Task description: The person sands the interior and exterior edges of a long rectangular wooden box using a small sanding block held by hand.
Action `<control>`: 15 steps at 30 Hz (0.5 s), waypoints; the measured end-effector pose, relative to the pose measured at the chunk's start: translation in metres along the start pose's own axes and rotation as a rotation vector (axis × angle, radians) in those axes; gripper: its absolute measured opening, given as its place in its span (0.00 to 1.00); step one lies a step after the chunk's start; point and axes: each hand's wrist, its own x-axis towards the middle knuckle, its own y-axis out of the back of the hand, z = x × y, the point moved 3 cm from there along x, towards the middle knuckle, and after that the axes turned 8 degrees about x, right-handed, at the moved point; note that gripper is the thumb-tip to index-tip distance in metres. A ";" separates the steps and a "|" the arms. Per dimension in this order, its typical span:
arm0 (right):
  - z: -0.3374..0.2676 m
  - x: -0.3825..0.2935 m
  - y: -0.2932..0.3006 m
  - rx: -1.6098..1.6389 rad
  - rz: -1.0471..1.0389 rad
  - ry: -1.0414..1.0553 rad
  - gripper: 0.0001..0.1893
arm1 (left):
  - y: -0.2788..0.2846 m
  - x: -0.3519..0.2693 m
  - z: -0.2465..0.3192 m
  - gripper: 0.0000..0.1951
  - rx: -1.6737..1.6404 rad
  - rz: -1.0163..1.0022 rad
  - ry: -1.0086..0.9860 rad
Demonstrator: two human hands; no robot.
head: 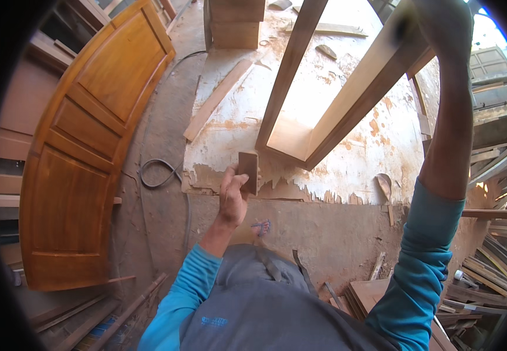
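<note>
My left hand grips a small flat brown block, possibly a sanding block, held upright between thumb and fingers. Just beyond it lies the near corner of a long wooden frame, its two long sides joined by a short end piece. The frame rests on a worn, white-faced board with peeling edges. At the upper right, my right hand is over the far part of the frame's right side. It is blurred and dark, so its fingers and anything in them cannot be made out.
A varnished panel door leans on the left. A loose wood strip and a wooden box are on the board. A cable loops across the dusty floor. Stacked timber and brown panels lie on the right.
</note>
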 end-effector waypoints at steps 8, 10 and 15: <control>0.008 0.012 -0.005 -0.211 -0.082 0.071 0.14 | -0.028 0.021 -0.015 0.14 -0.051 0.043 0.016; 0.028 0.016 -0.010 -0.224 -0.100 -0.035 0.14 | -0.035 0.028 -0.024 0.14 -0.016 0.037 -0.014; 0.074 0.016 -0.014 -0.423 -0.127 -0.018 0.13 | -0.063 0.034 -0.012 0.16 -0.177 -0.043 0.061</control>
